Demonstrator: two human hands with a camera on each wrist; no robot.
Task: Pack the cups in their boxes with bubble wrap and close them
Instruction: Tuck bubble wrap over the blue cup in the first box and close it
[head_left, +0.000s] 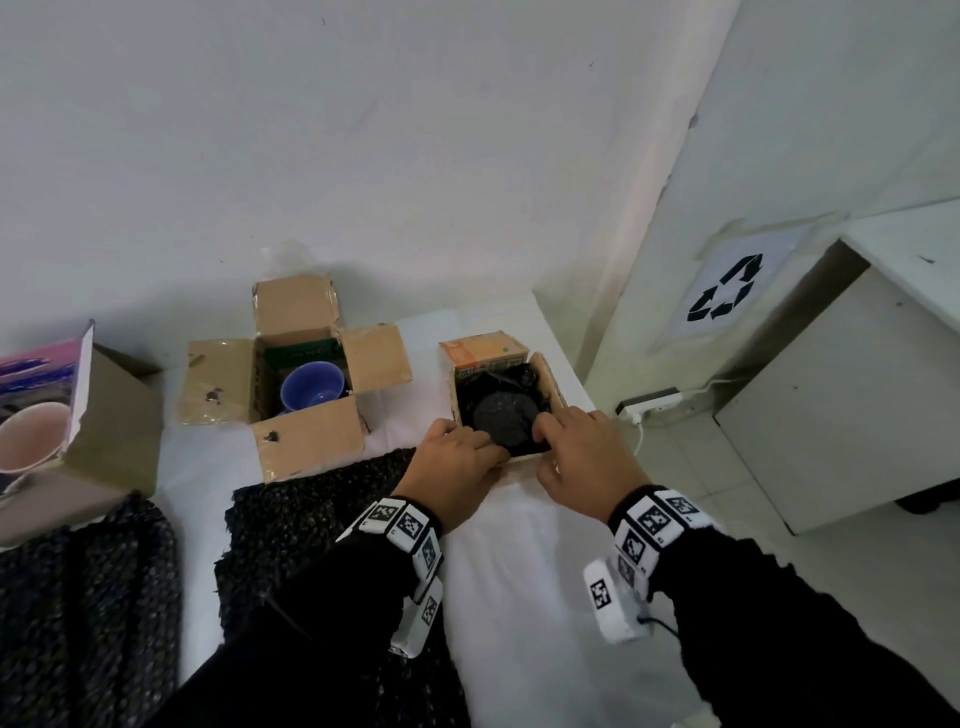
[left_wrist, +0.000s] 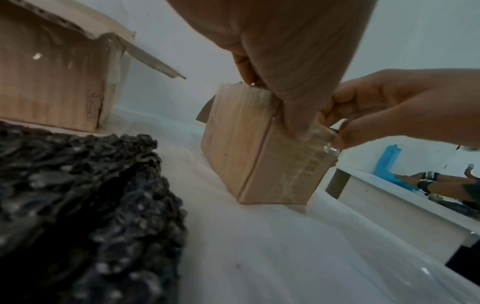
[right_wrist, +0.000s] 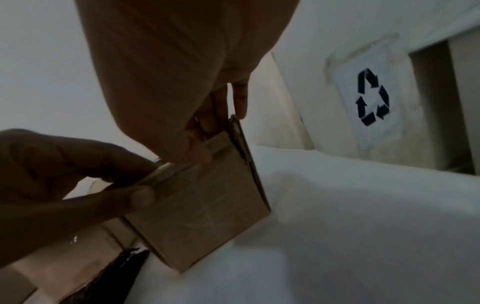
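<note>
A small cardboard box (head_left: 551, 387) stands at the table's right, its orange-printed far flap up. Inside sits a cup wrapped in black bubble wrap (head_left: 503, 415). My left hand (head_left: 460, 454) pinches the box's near-left rim, thumb outside. At the near-right rim my right hand (head_left: 574, 444) pinches too, its fingers reaching inside. The left wrist view shows the box (left_wrist: 259, 164) from the side, with both hands at its top edge. The right wrist view shows both hands pinching the near wall of the box (right_wrist: 205, 205). A blue cup (head_left: 311, 387) lies in an open middle box (head_left: 306, 441).
A pink cup (head_left: 31, 436) sits in a third box (head_left: 114, 426) at the far left. Loose black bubble wrap sheets (head_left: 291, 525) lie on the near table, seen also as bubble wrap (left_wrist: 91, 205). The table edge drops off just right of the small box; a white cabinet (head_left: 831, 395) stands beyond.
</note>
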